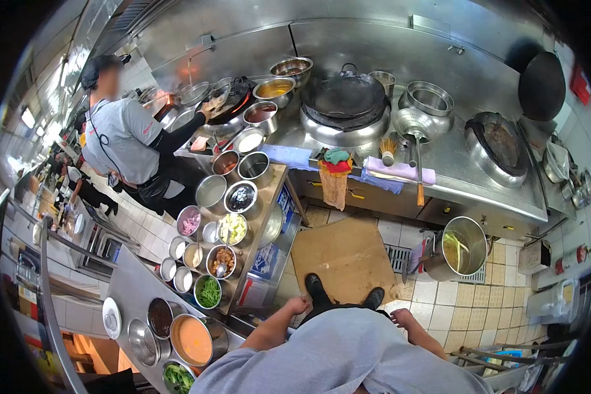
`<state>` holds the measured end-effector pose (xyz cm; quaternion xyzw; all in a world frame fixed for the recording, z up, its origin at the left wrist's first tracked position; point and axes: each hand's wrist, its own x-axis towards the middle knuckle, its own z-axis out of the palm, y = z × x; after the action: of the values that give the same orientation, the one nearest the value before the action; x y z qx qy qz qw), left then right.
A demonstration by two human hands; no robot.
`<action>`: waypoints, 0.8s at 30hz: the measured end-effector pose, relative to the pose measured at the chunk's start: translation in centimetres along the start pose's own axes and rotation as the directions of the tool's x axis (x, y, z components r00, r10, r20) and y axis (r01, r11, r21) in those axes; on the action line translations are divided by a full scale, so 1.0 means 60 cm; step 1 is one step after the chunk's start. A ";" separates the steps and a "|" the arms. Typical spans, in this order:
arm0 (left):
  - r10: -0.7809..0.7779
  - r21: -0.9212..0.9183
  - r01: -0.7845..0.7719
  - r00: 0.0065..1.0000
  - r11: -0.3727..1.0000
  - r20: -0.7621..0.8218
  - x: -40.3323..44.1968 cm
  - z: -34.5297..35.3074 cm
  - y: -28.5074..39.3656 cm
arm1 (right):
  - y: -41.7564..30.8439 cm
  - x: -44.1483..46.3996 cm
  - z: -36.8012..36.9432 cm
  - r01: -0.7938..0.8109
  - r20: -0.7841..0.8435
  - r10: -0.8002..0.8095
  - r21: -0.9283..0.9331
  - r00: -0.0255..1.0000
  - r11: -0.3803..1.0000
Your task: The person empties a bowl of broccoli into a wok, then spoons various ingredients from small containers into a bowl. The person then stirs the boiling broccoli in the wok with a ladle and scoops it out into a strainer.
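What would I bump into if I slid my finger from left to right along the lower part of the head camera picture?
Metal bowl → pot of orange liquid → the wearer's left hand → right shoe → right hand → see-through tub.

The head camera looks forward and down.
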<state>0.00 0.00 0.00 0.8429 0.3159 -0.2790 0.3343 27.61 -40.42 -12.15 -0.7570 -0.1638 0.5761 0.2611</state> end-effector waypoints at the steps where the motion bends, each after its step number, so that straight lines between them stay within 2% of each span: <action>1: 0.006 -0.003 -0.006 1.000 1.000 -0.011 -0.002 -0.002 0.001 | 0.004 0.005 0.001 0.024 0.005 -0.024 -0.030 1.000 0.999; 3: 0.011 -0.031 -0.012 0.999 0.999 -0.032 0.001 0.006 0.021 | 0.015 0.001 -0.019 0.047 0.012 -0.046 -0.087 0.999 0.995; 5: 0.020 -0.044 -0.019 1.000 0.999 0.016 0.001 0.005 0.003 | 0.002 -0.002 -0.004 0.059 -0.022 -0.063 -0.163 0.998 0.985; 7: 0.000 -0.051 -0.001 1.000 0.999 -0.015 -0.007 -0.004 0.005 | -0.074 -0.060 -0.004 0.051 -0.010 -0.053 -0.144 0.999 0.988; 9: -0.009 -0.054 0.009 1.000 0.998 0.007 -0.008 -0.008 0.008 | -0.196 -0.146 -0.004 -0.230 -0.063 0.242 0.156 0.968 0.961; 10: -0.016 -0.039 0.016 1.000 0.999 -0.006 -0.007 -0.007 0.010 | -0.187 -0.140 -0.003 -0.192 -0.062 0.197 0.076 0.978 0.979; 13: 0.002 -0.007 -0.002 1.000 1.000 0.009 -0.010 -0.012 0.012 | -0.183 -0.133 -0.003 -0.215 -0.079 0.228 0.143 0.970 0.966; 14: 0.012 0.003 -0.012 1.000 1.000 0.020 -0.015 -0.014 0.011 | -0.108 -0.077 0.002 0.001 -0.058 -0.004 -0.055 0.998 0.998; 15: 0.000 -0.035 -0.001 1.000 0.999 -0.024 -0.019 -0.017 0.011 | -0.021 -0.010 0.004 0.221 -0.033 -0.236 -0.245 0.971 0.944; 17: 0.053 -0.042 -0.053 0.999 0.998 -0.008 -0.015 -0.022 0.008 | -0.073 -0.006 0.013 -0.091 0.046 0.145 -0.590 0.988 0.802; 18: 0.093 -0.035 -0.092 0.995 0.995 0.027 -0.010 -0.028 0.000 | 0.021 0.062 0.031 -0.160 0.003 0.171 -0.330 0.985 0.930; 19: 0.117 -0.033 -0.116 0.992 0.993 0.044 -0.006 -0.032 -0.005 | 0.039 0.094 0.043 -0.065 0.001 0.076 -0.508 0.997 0.859; 20: 0.113 -0.088 -0.105 0.990 0.991 0.084 0.022 -0.009 -0.043 | -0.034 0.036 0.024 -0.067 -0.111 0.021 -0.428 0.994 0.902; 21: 0.305 0.075 -0.303 0.952 0.950 -0.024 0.106 0.058 -0.121 | -0.146 -0.057 0.000 -0.045 -0.220 -0.035 -0.347 0.975 0.937; 22: 0.274 0.029 -0.277 0.958 0.960 0.081 0.114 0.028 -0.139 | -0.124 -0.029 0.016 0.023 -0.294 -0.168 -0.439 0.941 0.898; 24: 0.222 0.031 -0.234 0.950 0.972 0.218 0.126 -0.006 -0.116 | -0.151 -0.021 0.026 -0.102 -0.349 0.024 -0.206 0.937 0.973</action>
<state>0.00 6.90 -7.63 0.8482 0.1709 -0.3359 0.3722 26.21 -33.46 -6.17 -0.8752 -0.1540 0.4212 0.1814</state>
